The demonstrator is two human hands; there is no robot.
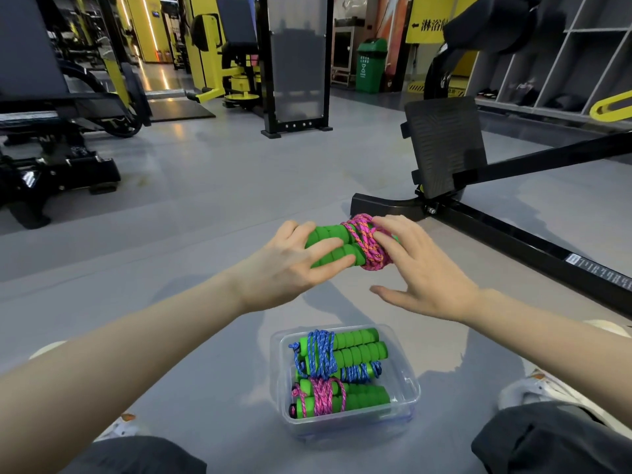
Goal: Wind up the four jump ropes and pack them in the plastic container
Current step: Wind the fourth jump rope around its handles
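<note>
A jump rope (345, 246) with two green foam handles and pink cord wound around them is held in the air above the grey floor. My left hand (290, 268) grips the handles' left ends. My right hand (420, 268) presses its fingers on the pink winding at the right. Below, near my knees, stands a clear plastic container (408, 381) on the floor. Inside it lie wound green-handled ropes: blue-corded ones (342, 352) at the back, a pink-corded one (338, 396) at the front.
A black machine frame (513, 234) with a tilted footplate (444, 145) runs across the floor to the right. More gym machines stand far left and behind. My knees (547, 439) and white shoes flank the container. Grey floor (205, 200) lies ahead.
</note>
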